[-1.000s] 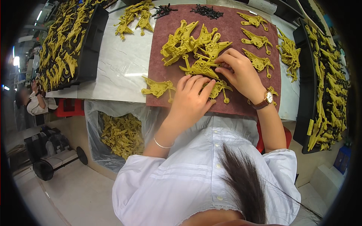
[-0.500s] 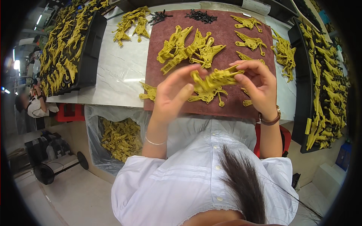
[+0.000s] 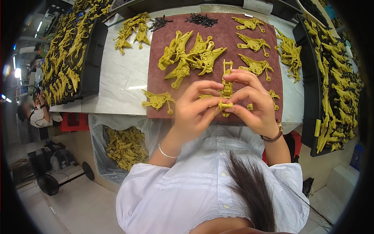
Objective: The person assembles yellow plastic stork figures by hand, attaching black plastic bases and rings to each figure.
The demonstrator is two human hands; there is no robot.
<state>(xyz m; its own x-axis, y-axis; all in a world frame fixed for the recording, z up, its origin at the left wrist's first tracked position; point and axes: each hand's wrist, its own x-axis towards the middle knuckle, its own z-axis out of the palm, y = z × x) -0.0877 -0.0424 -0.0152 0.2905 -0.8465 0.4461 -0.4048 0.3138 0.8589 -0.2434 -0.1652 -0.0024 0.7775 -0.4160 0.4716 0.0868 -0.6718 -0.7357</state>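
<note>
While a black tray (image 3: 87,58) full of yellow plastic parts sits well to the left of the brown mat (image 3: 218,43), a clear bag (image 3: 117,144) of the same parts hangs below the white table (image 3: 120,78), down and left of the mat. More loose parts lie on the table just beside the mat's upper left corner, and one single piece (image 3: 157,100) rests on the mat's lower left part. A heap of parts (image 3: 193,56) fills the mat's middle, with small dark screws (image 3: 201,19) along its far edge.

Above the mat's near edge, the left hand (image 3: 196,111) and the right hand (image 3: 253,105) meet around one yellow toy part (image 3: 226,91), held upright between them. Fingers of both hands are closed on it: the left pinches its lower end, the right grips the upper section and side. It looks like light, stiff moulded plastic with thin prongs and a chain-like top, so it should be easy to lift but likely to snap or bend at the slender bits. The thicker middle body seems the safest hold; the smooth surface may slip under a loose pinch.

Right of the mat, another row of separate pieces (image 3: 253,43) lies on its right part, and a second black tray (image 3: 331,78) of parts stands beyond the mat's right edge.
</note>
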